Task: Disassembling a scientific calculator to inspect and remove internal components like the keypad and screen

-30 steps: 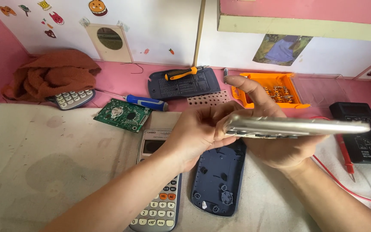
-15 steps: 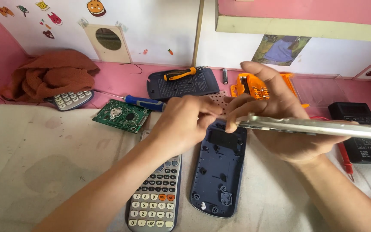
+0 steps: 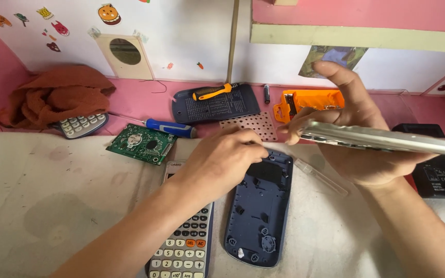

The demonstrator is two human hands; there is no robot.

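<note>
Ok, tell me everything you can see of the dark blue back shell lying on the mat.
The dark blue back shell is a long, rounded piece that looks like moulded plastic. It lies flat with its hollow inside facing up, showing small posts, clips and a round ribbed fitting near the bottom end. It sits on the pale mat, right of the calculator. The left hand touches its upper edge; the right hand is clear of it.

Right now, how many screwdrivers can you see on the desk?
2. An orange-handled screwdriver lies on the dark cover by the wall. A blue-handled screwdriver lies beside the green circuit board. More could be hidden behind the hands.
</note>
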